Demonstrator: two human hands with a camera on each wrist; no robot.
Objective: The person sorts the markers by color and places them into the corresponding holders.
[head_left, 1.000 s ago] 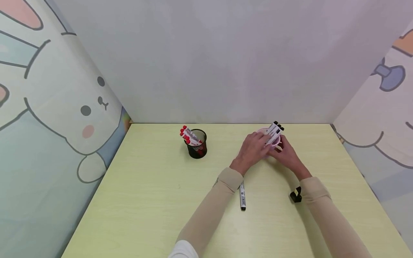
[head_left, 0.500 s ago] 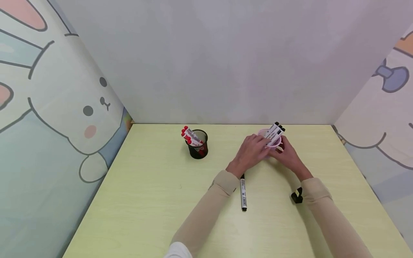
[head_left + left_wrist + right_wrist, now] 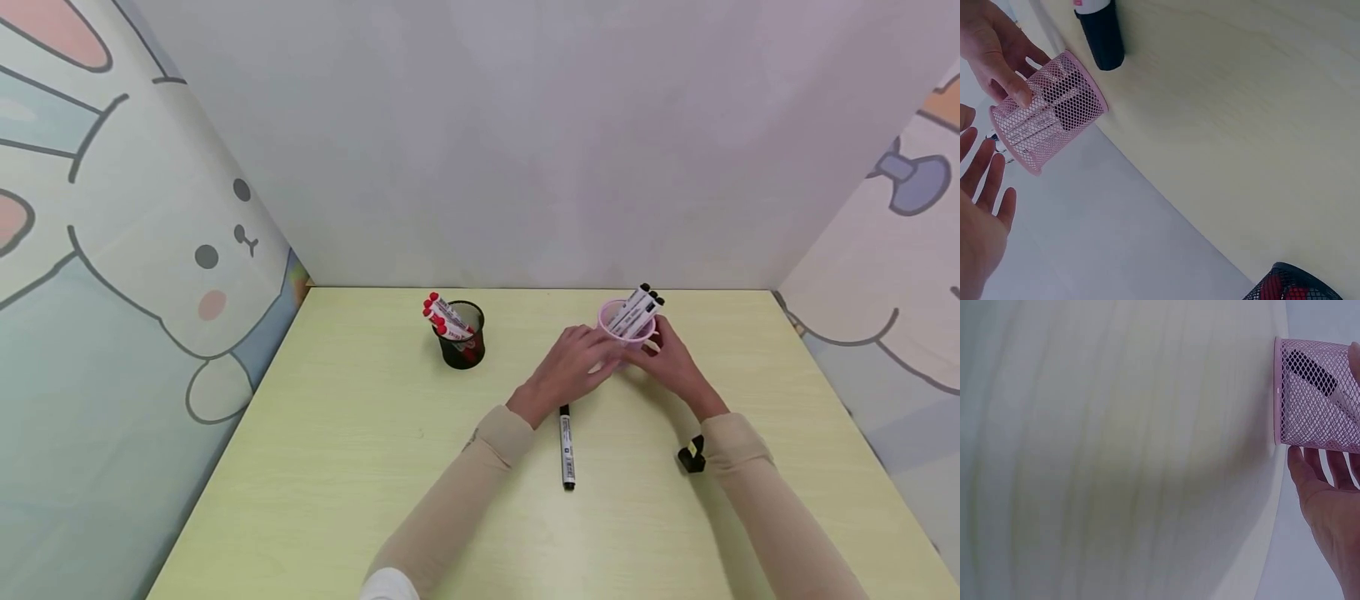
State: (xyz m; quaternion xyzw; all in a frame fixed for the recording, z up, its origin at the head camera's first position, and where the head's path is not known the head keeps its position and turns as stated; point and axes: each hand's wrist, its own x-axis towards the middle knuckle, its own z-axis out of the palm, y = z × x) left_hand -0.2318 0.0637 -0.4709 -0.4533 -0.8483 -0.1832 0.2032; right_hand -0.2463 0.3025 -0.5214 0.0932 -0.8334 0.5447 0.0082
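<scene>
A pink mesh pen holder (image 3: 602, 318) stands near the back edge of the table, right of centre. Several white markers with black ends (image 3: 639, 315) lean in it, tips up. My right hand (image 3: 677, 368) grips its side, thumb on the mesh in the left wrist view. Just in front of the holder is my left hand (image 3: 566, 372); the left wrist view shows its fingers (image 3: 988, 181) spread and holding nothing. Below that hand a black-and-white marker (image 3: 567, 450) lies on the table. Its black cap (image 3: 1102, 37) shows large in the left wrist view.
A black mesh pen holder (image 3: 462, 353) with several red-ended markers (image 3: 452, 321) stands to the left. A small black object with a yellow patch (image 3: 692, 456) sits by the right cuff. A grey wall (image 3: 480, 167) closes off the table's back edge.
My left hand has drawn back from the markers in the pink holder, moving left and towards me. The right hand stays on the holder.
</scene>
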